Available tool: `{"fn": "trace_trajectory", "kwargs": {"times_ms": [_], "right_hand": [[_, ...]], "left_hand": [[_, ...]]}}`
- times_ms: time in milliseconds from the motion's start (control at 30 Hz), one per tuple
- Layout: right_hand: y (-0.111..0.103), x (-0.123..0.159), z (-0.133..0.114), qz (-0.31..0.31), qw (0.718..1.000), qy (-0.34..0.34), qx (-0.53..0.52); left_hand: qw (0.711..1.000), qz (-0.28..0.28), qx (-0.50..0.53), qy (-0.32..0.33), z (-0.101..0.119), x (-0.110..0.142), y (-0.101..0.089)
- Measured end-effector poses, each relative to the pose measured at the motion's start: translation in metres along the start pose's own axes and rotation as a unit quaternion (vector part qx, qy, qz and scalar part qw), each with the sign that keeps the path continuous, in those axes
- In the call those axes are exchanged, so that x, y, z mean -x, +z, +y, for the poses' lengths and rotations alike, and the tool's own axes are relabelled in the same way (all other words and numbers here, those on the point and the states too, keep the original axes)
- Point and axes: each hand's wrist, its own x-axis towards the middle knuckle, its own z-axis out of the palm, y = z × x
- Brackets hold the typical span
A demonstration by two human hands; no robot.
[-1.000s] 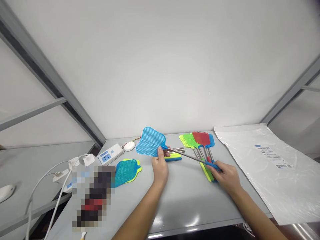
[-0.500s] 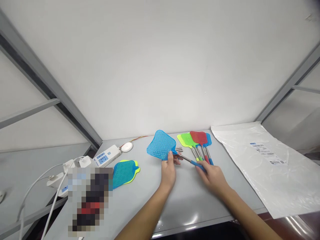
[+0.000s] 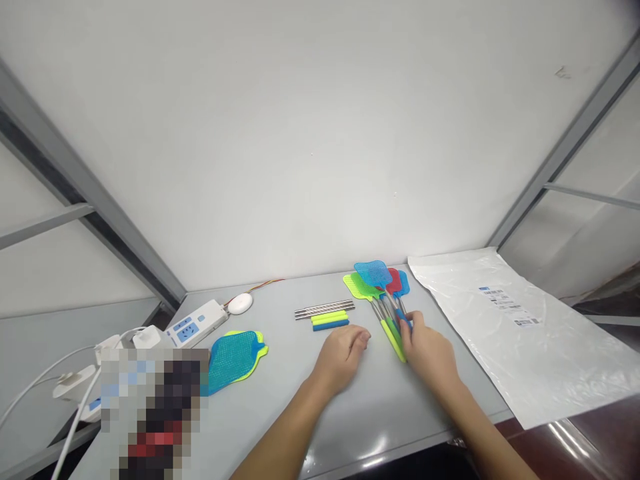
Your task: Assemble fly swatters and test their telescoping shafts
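Note:
A pile of assembled fly swatters [image 3: 380,293] in blue, red, green and yellow lies on the grey table [image 3: 350,413]. The blue one [image 3: 373,273] lies on top. My right hand [image 3: 427,347] pinches its blue handle at the near end of the pile. My left hand [image 3: 343,350] rests on the table just left of the pile, fingers loosely curled, holding nothing. Loose metal rods [image 3: 324,309] and a yellow and a blue handle sleeve [image 3: 330,321] lie beyond my left hand. Two loose swatter heads [image 3: 235,353], blue on yellow, lie further left.
A white power strip [image 3: 195,321] with plugs and cables, and a white oval device [image 3: 241,303], sit at the left. A blurred-out patch [image 3: 150,413] covers the near left. A large clear plastic bag [image 3: 520,327] lies at the right. Grey frame bars rise on both sides.
The blue swatter, held up in both hands before, now lies on top of the pile at the right. My left hand has let go of its head and dropped to the table.

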Motion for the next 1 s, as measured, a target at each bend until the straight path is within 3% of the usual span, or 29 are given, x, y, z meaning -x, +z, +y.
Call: {"fn": "trace_trajectory", "kwargs": {"times_ms": [400,1000], "right_hand": [[0.001,-0.013,-0.013,-0.014,1.0,0.016,0.008],[0.008,-0.014,-0.008,0.011,1.0,0.002,0.018]], "left_hand": [[0.999,-0.002,-0.048,0.011,-0.007,-0.003,-0.002],[0.999,-0.01,-0.051,0.009,-0.008,-0.003,-0.003]]}}
